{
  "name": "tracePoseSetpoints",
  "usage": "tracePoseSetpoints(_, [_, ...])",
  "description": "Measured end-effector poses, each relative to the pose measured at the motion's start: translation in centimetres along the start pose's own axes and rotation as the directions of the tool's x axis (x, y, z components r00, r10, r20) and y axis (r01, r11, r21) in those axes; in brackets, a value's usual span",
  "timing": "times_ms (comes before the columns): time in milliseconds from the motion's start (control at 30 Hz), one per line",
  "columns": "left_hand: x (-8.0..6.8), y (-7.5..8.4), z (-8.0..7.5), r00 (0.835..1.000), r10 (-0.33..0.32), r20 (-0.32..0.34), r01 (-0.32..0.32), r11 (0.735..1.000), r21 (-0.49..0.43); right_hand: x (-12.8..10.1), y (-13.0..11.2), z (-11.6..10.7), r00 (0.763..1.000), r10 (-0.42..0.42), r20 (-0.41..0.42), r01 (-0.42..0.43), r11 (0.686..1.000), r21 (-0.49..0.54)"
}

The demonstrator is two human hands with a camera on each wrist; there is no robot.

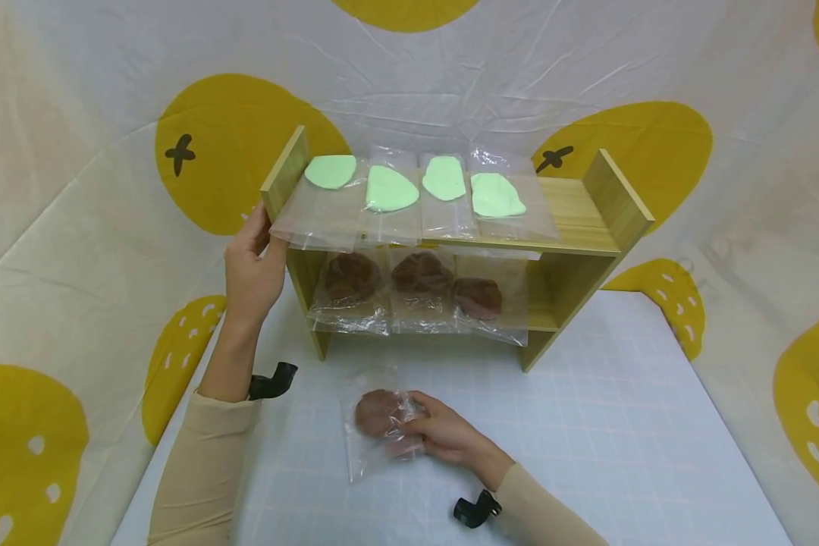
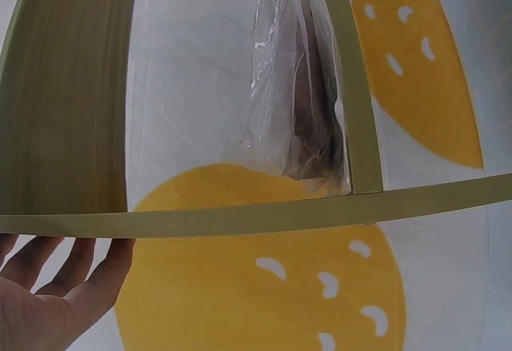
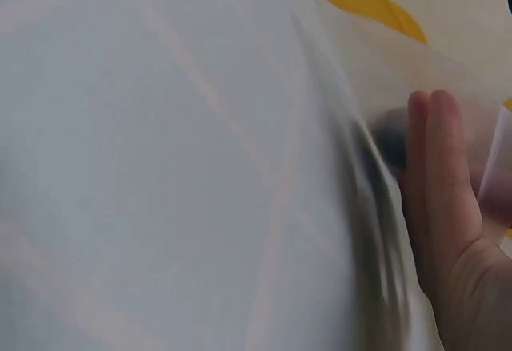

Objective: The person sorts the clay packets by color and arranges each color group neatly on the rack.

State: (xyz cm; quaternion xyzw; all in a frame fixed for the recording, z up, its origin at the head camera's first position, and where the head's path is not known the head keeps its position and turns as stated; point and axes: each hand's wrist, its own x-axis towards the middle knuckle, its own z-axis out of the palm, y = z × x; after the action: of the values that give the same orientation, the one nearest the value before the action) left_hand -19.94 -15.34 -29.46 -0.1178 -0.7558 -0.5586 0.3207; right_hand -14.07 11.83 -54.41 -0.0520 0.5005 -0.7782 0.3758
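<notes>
My right hand [image 1: 453,436] pinches a clear plastic bag [image 1: 360,461] by its right side, low over the table in front of the shelf. Inside the bag lies a round, flat brown piece [image 1: 375,414]. In the right wrist view the bag is blurred, with two straight fingers [image 3: 448,167] against it. At the shelf's left side, my left hand [image 1: 254,277] rests against the outside of the wooden side panel [image 2: 216,221]. Its fingertips touch the panel's edge in the left wrist view. The two-tier wooden shelf [image 1: 580,216] stands upright.
Several clear bags with pale green flat pieces [image 1: 391,189] lie along the top tier. Three bags with brown pieces [image 1: 421,273] lie on the lower tier, their edges hanging over the front. A pale checked cloth [image 1: 621,409] covers the table; a patterned curtain [image 1: 437,76] hangs behind.
</notes>
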Motion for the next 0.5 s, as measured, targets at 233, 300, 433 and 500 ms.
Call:
tracePoseSetpoints(233, [0.0, 0.0, 0.0, 1.0, -0.004, -0.003, 0.004, 1.0, 0.002, -1.5, -1.0, -0.5, 1.0, -0.023, 0.012, 0.023, 1.0, 0.011])
tracePoseSetpoints(300, [0.0, 0.0, 0.0, 1.0, -0.007, -0.001, 0.007, 1.0, 0.002, -2.1, -1.5, -0.4, 0.999, -0.035, 0.012, 0.035, 0.999, 0.005])
tracePoseSetpoints(433, [-0.1, 0.1, 0.0, 1.0, -0.014, 0.0, 0.014, 1.0, 0.007, -3.3, -2.6, -0.1, 0.998, -0.064, 0.023, 0.064, 0.998, 0.001])
tracePoseSetpoints(500, [-0.1, 0.2, 0.0, 1.0, -0.017, 0.001, 0.017, 1.0, 0.009, -3.8, -3.0, 0.0, 0.997, -0.069, 0.037, 0.069, 0.998, 0.001])
